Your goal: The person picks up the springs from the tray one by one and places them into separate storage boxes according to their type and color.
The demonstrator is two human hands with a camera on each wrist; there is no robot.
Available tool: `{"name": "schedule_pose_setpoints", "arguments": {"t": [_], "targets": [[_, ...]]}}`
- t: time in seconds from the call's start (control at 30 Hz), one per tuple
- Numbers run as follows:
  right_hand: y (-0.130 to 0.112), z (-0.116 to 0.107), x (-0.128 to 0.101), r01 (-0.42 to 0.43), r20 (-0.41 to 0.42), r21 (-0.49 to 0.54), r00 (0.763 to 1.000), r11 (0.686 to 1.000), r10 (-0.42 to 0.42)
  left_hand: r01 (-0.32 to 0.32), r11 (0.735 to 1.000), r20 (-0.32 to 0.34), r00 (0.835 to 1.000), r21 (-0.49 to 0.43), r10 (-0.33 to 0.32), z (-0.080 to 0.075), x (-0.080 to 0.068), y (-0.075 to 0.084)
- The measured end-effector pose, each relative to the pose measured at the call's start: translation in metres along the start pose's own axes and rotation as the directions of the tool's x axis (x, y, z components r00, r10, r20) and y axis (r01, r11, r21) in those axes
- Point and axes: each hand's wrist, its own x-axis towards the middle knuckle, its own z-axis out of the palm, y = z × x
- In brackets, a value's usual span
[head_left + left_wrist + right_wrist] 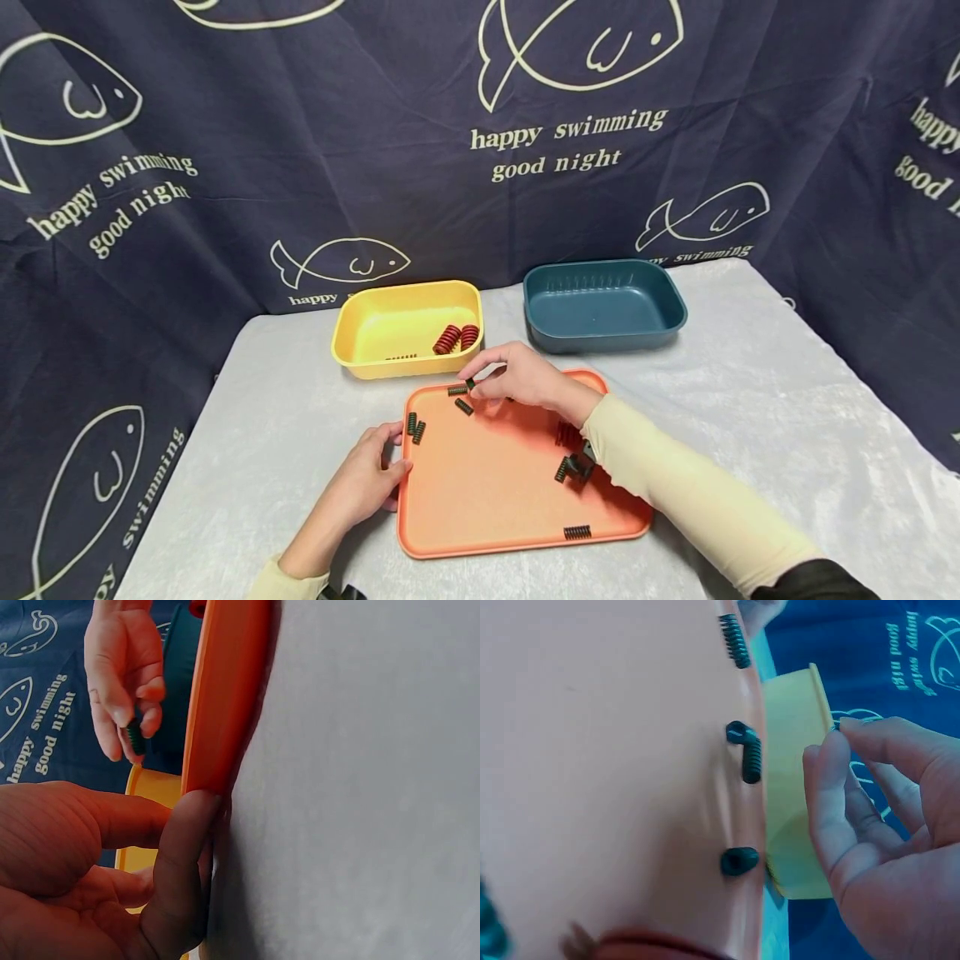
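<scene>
My right hand [525,379] pinches a small dark green spring [136,738] between thumb and fingertips, above the far edge of the orange tray [480,492]. In the right wrist view only a sliver of that spring shows at the fingertips. My left hand [366,473] grips the tray's left rim, its thumb [184,832] against the edge. Near the right hand lie dark springs, one at the far rim [456,391] and a tilted one [463,407]. Beside the left hand, two more dark springs [418,432] lie close together.
Behind the tray stand a yellow bin [352,364] with red springs [447,339] in it and a dark blue bin [600,342]. On the tray's right side are a red spring [567,434], several dark springs [561,469], and one at the near edge [577,532]. A navy curtain [420,183] hangs behind.
</scene>
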Motion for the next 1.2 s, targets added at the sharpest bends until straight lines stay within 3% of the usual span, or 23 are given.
{"name": "schedule_pose_setpoints", "arguments": {"t": [0.13,0.33,0.63,0.8,1.03,1.2], "targets": [[-0.004,-0.009,-0.002,0.000,-0.044,-0.024,0.999,1.000,-0.001,-0.004,1.000,-0.002,1.000,-0.001,0.004,0.000,0.000,-0.001],[-0.008,-0.028,-0.004,-0.003,-0.081,0.095,0.997,0.995,0.010,-0.008,1.000,-0.003,1.000,-0.001,0.008,0.000,0.000,0.000],[-0.009,-0.086,-0.006,-0.008,-0.238,0.054,0.971,0.999,0.021,-0.009,1.000,0.000,1.000,0.007,0.009,0.000,0.000,0.002],[0.001,-0.120,-0.007,-0.054,-0.316,0.043,0.946,0.998,0.065,0.000,1.000,0.003,1.000,0.005,0.000,0.000,0.000,0.002],[0.027,-0.154,-0.005,-0.104,-0.347,0.070,0.930,0.992,0.122,0.005,1.000,0.007,1.000,0.002,-0.005,0.000,0.000,0.002],[0.039,-0.167,-0.003,-0.164,-0.359,-0.022,0.922,0.986,0.145,0.005,1.000,0.004,1.000,0.002,-0.005,0.000,0.000,0.001]]}}
